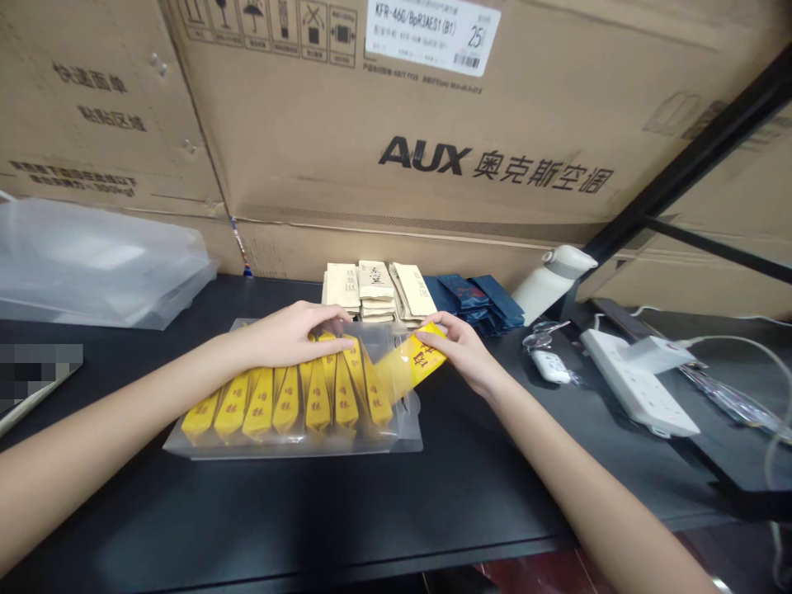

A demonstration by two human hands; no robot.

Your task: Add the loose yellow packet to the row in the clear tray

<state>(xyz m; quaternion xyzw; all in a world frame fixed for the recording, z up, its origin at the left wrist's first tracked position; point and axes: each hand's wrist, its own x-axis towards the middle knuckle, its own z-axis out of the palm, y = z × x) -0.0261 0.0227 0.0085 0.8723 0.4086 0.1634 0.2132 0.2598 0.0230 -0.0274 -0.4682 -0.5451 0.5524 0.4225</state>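
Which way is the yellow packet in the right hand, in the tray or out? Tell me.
Partly in: the yellow packet, pinched by the right hand, leans over the clear tray edge.

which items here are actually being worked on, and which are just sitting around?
In hand:
left hand resting on the row of yellow packets
right hand holding one yellow packet
clear tray holding the row

Lying about:
beige packets
blue packets
white bottle
power strip
clear plastic bag
cardboard boxes
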